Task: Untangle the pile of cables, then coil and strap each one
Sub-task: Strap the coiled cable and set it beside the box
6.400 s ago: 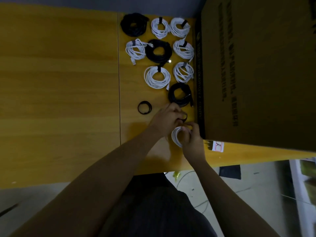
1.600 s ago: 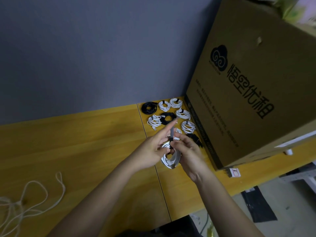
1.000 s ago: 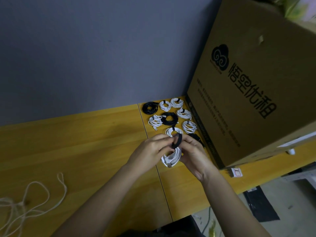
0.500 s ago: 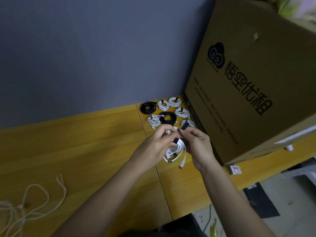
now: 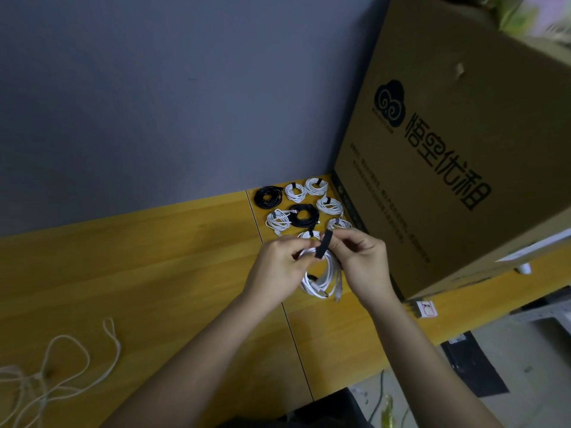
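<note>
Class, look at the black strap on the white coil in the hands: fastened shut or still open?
Open. The black strap sticks up with a free end, pinched by both hands, left and right, above the white coil.

Dim room. Grey-blue wall (image 5: 139, 97) behind yellow wooden table (image 5: 154, 273). Big cardboard box (image 5: 463, 165) at right. Grey floor (image 5: 525, 396) below the table edge.

Large cardboard box (image 5: 457, 143) right of the fingers, printed black cloud logo and Chinese characters, standing on yellow wooden table (image 5: 154, 273). Grey-blue wall (image 5: 154, 88) beyond the fingers. Small white tag with red marking (image 5: 428, 308) at table edge, below-right of fingers. Dark mat (image 5: 472, 366) on floor.
</note>
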